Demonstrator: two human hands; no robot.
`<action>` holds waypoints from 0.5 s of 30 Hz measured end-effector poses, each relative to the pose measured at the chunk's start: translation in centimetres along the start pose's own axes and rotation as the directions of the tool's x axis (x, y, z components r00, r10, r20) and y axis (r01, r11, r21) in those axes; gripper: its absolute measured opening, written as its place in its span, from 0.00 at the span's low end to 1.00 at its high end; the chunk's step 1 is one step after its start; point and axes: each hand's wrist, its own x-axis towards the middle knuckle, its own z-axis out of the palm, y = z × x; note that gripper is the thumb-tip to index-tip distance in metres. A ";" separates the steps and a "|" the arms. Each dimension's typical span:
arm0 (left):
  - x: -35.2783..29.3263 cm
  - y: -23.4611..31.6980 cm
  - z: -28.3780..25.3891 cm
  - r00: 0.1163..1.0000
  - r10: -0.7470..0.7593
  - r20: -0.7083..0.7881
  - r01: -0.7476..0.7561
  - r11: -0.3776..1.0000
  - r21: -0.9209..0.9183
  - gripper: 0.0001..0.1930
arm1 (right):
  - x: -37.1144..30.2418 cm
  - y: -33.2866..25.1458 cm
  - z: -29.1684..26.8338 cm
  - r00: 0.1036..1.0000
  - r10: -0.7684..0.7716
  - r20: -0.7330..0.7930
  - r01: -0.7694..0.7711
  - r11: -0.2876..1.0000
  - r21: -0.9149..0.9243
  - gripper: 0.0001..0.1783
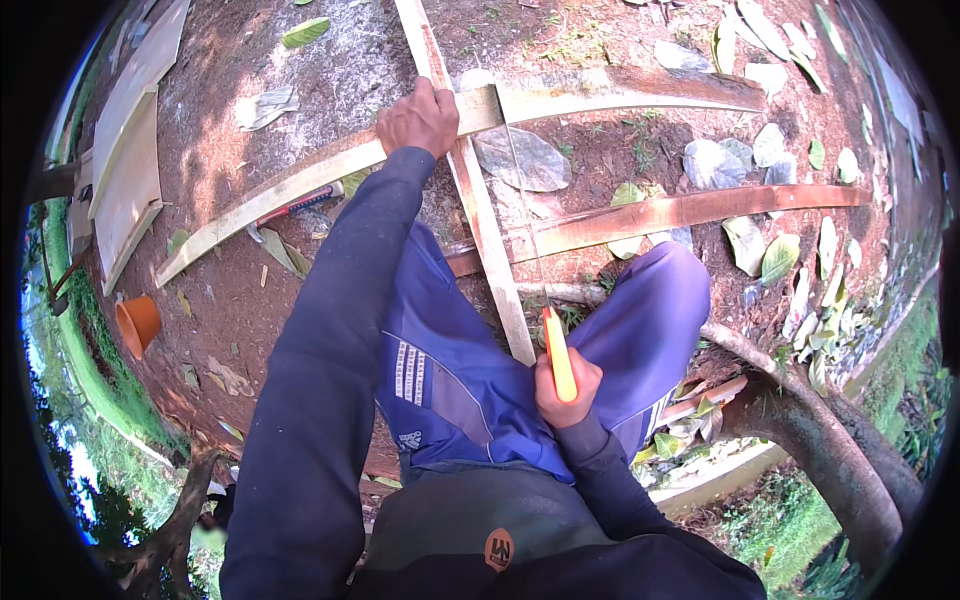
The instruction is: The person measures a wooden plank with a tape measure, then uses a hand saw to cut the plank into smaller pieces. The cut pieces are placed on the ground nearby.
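My right hand (570, 388) grips the yellow-orange handle of a handsaw (560, 362) low between my knees. Its thin blade, seen nearly edge-on, runs away from me and crosses a long pale wooden plank (560, 100). My left hand (418, 118) is closed on that plank, left of the blade, where a narrow wooden strip (485, 235) crosses it. The strip reaches from the far edge down between my legs. The underside of my left fingers is hidden, and so is the depth of any cut.
A second, browner plank (700, 208) lies nearer me. A red-handled hammer (290, 205) rests beside the pale plank. An orange pot (138, 325) and wooden boards (130, 170) are at left. Dry leaves (715, 163) litter the soil; a tree trunk (815, 455) stands lower right.
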 end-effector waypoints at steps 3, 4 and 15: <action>-0.3 0.4 0.3 0.999 0.015 -0.034 -0.015 0.999 0.028 0.22 | -1.3 -0.9 -0.2 0.993 0.102 -0.066 -0.091 0.984 0.152 0.10; 0.0 0.2 0.5 0.999 0.024 -0.043 -0.023 0.999 0.028 0.22 | 1.7 0.4 2.3 0.988 0.148 -0.036 -0.134 0.958 0.253 0.10; 0.7 -0.2 0.5 0.999 0.033 -0.027 -0.033 0.999 0.026 0.24 | -1.7 1.1 -0.3 0.976 0.185 0.115 -0.199 0.972 0.128 0.03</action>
